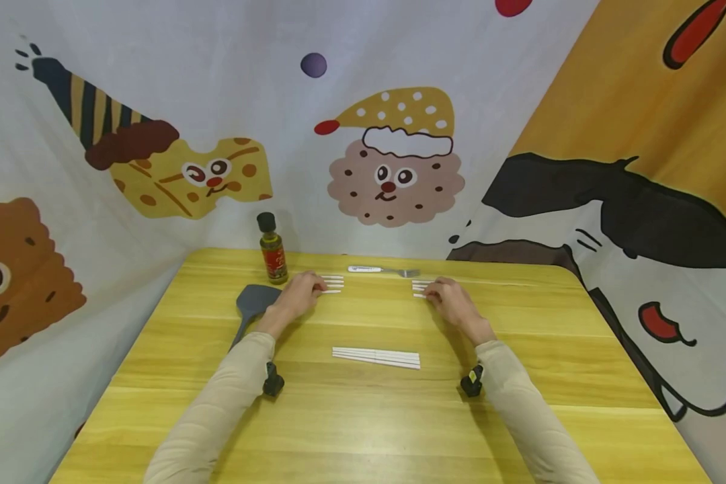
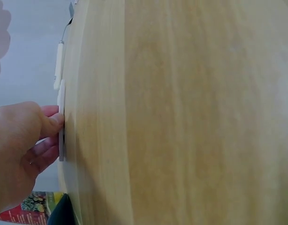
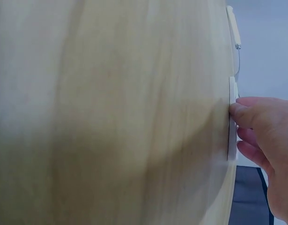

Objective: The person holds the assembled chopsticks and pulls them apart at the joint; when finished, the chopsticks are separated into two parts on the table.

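Note:
My left hand (image 1: 300, 294) pinches the edge of a row of thin white sticks (image 1: 334, 284) at the back left of the table; in the left wrist view the thumb lies along the near stick (image 2: 62, 143). Opposite it, my right hand (image 1: 452, 301) holds another set of white sticks (image 1: 419, 288) between thumb and fingers, close over the wood. The right wrist view has the near stick (image 3: 232, 140) running past the thumb. Parts of both sets are hidden by the fingers. Several more white sticks (image 1: 376, 357) lie side by side nearer the front.
A fork (image 1: 366, 269) with a white handle lies behind the hands. By the left hand stand a bottle (image 1: 273, 252) with a dark cap and a grey spatula (image 1: 253, 300) lying flat, its handle partly behind the forearm. A printed cloth (image 1: 387, 40) hangs along the back edge of the table (image 1: 363, 430).

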Tool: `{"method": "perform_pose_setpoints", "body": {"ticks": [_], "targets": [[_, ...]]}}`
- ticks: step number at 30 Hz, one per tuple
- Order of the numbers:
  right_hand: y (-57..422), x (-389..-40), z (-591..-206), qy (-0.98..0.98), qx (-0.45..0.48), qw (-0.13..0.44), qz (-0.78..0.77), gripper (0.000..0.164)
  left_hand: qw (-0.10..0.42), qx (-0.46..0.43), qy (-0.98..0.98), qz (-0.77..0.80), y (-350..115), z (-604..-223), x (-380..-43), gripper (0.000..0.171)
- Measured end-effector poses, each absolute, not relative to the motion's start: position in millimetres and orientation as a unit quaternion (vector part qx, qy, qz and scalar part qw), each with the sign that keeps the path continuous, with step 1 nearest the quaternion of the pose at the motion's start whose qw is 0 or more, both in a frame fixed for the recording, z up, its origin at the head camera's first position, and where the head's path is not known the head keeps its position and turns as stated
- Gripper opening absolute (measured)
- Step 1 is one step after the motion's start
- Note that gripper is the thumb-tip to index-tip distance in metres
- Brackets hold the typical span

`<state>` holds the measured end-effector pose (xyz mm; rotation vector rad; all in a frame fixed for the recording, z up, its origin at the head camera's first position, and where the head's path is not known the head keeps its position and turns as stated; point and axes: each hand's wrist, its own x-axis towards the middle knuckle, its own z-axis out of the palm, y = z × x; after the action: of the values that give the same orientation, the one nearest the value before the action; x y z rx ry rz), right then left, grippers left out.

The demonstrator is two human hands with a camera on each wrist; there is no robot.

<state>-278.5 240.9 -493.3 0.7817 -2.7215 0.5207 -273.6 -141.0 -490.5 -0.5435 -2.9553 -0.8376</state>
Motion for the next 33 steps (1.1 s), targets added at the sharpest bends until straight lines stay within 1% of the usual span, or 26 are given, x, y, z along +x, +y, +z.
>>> {"method": "perform_pose_setpoints", "body": {"ticks": [6, 15, 23, 28, 31, 33], "targets": [[243, -279, -493, -0.941, 0.257, 0.133, 0.177, 0.008, 0.011, -0.168, -0.947, -0.272, -141, -490, -273, 0.015], [243, -279, -491, -0.946, 0.246, 0.120, 0.175, 0.007, 0.029, -0.172, -0.948, -0.265, -138, -493, -275, 0.013], [242, -278, -491, -0.951, 0.232, 0.107, 0.175, 0.007, 0.018, -0.166, -0.949, -0.268, -134, -493, -277, 0.014], [239, -274, -490, -0.943, 0.245, 0.129, 0.185, 0.007, 0.012, -0.156, -0.951, -0.267, -136, -491, -275, 0.014], [237, -269, -487, -0.932, 0.264, 0.152, 0.197, 0.008, 0.023, -0.165, -0.949, -0.269, -137, -487, -271, 0.013], [234, -263, -483, -0.925, 0.279, 0.154, 0.207, 0.011, 0.033, -0.180, -0.947, -0.266, -137, -481, -266, 0.013]]}}
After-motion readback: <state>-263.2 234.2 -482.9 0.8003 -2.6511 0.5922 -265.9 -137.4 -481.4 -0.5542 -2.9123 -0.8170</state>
